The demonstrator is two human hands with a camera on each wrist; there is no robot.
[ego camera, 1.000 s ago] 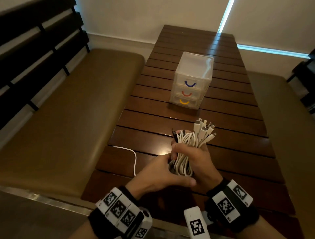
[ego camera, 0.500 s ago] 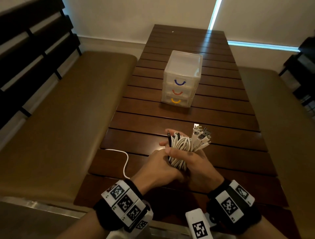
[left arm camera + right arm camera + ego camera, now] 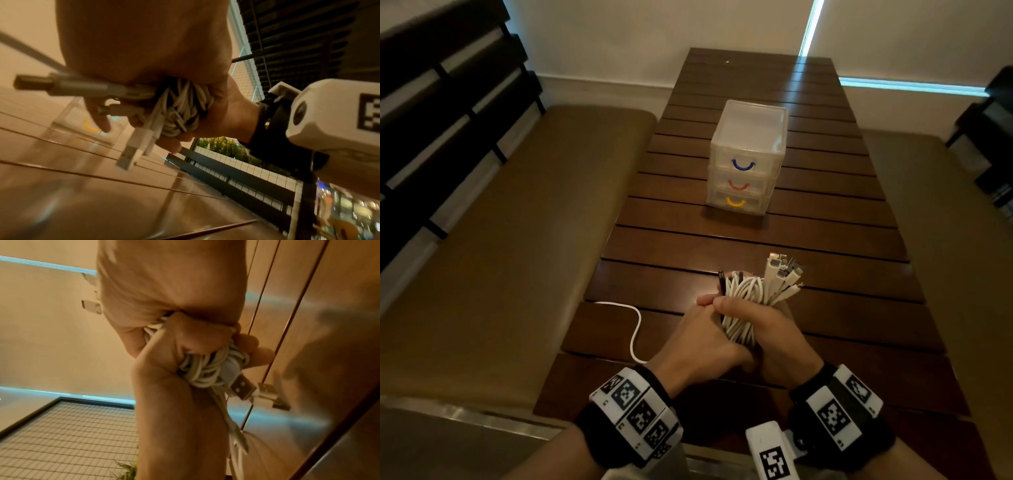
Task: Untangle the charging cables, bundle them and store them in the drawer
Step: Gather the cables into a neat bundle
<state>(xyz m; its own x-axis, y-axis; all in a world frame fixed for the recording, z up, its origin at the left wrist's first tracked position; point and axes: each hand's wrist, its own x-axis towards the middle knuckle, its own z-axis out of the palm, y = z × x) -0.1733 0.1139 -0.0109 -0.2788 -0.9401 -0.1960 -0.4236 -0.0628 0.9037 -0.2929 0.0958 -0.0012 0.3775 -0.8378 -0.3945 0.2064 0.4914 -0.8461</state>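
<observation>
Right, both hands are locked onto the cable bundle (image 3: 744,308), a fat coil of smooth white cords held just above the table (image 3: 825,274). From the head view, the right hand (image 3: 767,335) wraps the coil with its thumb lying across the top, and the left hand (image 3: 702,339) presses in against it from the other side, fingers curled around the loops. Poking out beyond the right hand's knuckles is a fan of white and metal plugs (image 3: 782,274). One loose cable tail (image 3: 635,329) snakes off to the left of the left hand, a thin white line curving over the dark slats.

Straight ahead of the hands, well apart from them, stands the drawer unit (image 3: 748,154): a frosted, translucent plastic box, three drawers stacked, with curved handles in blue, red and yellow from the top down, all pushed in.

Down at the left wrist view, you get what the head camera misses: the underside of the coil, cords crossing tightly, and a flat rectangular USB plug (image 3: 128,157) hanging blurred below the fingers. The right wrist view shows another metal USB plug (image 3: 242,387) jutting from the bottom of the coil, its reflection shining on the glossy wood.

The table itself is long, dark, polished slats with narrow gaps. A padded brown bench (image 3: 500,257) runs along the left.
</observation>
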